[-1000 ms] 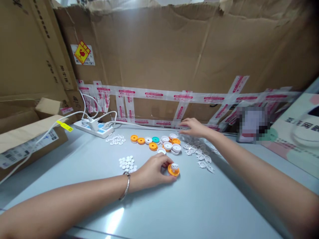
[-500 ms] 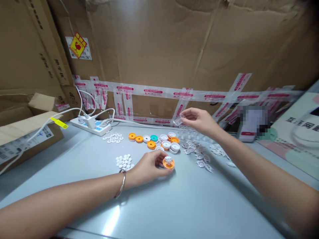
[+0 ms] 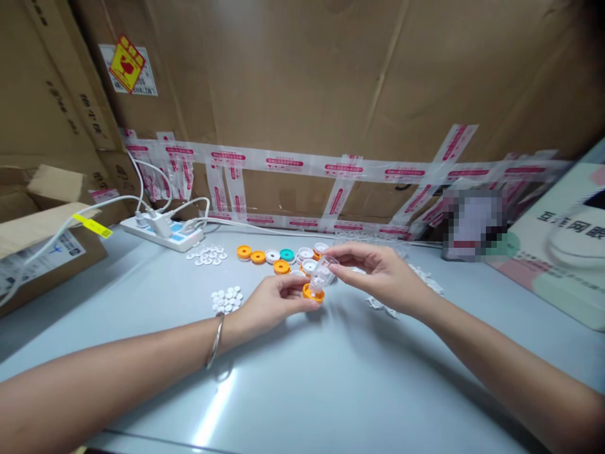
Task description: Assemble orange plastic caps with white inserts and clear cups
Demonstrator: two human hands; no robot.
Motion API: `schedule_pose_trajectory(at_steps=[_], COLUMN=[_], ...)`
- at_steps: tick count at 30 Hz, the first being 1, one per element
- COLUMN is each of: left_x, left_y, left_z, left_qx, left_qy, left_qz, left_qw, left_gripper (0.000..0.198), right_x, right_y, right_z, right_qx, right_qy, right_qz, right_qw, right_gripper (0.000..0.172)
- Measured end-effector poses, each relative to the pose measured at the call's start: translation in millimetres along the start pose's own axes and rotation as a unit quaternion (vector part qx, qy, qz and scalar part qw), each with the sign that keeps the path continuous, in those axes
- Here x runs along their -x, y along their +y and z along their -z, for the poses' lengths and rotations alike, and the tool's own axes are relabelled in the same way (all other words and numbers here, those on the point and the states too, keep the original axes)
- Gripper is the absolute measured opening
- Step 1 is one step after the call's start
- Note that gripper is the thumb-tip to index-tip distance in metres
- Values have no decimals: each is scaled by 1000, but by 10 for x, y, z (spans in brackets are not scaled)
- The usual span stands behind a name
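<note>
My left hand (image 3: 270, 301) holds an orange round cap-like base (image 3: 314, 294) between thumb and fingers, just above the table. A white part on the base is mostly hidden now. In my right hand (image 3: 378, 271) is a clear plastic cup-like piece (image 3: 323, 273), pinched by its upper end and tilted right over the base. Whether the two pieces touch I cannot tell. Behind them stand several round pieces, among them an orange one (image 3: 282, 267), a teal one (image 3: 287, 255) and a white one (image 3: 273, 256).
Small white discs lie in two piles, a nearer one (image 3: 227, 299) and a farther one (image 3: 207, 255). White flat parts (image 3: 428, 279) and clear pieces lie behind my right hand. A power strip (image 3: 163, 234), an opened carton (image 3: 51, 243) and a large cardboard box (image 3: 283, 82) stand around.
My right hand has come down and left from the clear pieces, bringing one over the orange base. My left hand keeps its grip. The whole view has shifted slightly.
</note>
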State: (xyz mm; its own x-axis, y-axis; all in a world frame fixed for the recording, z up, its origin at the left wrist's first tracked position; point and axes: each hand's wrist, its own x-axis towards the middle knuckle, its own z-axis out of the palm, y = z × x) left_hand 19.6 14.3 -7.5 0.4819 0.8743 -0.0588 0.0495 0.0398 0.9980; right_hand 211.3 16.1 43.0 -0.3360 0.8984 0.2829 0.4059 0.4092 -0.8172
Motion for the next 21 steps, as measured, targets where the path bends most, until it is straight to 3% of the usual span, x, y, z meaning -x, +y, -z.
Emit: schedule_pose_trajectory(at_steps=[5,10,21], left_x=[-14,-15,11], left_y=[0,-14,-3], left_z=[-13,-11,-15], left_qx=[29,28,13], left_qy=[23,19,16], left_qz=[8,-13,-36], left_qw=[999,999,999], left_gripper=[33,29,25], right_x=[15,26,35], right_y=[3,-50,-45], right_z=[-26,-43,-65], right_qx=[-5,40,52], right_qy=[-38,-34,-56], right_qz=[17,22,42], right_qw=[999,998,996], right_gripper=[38,22,21])
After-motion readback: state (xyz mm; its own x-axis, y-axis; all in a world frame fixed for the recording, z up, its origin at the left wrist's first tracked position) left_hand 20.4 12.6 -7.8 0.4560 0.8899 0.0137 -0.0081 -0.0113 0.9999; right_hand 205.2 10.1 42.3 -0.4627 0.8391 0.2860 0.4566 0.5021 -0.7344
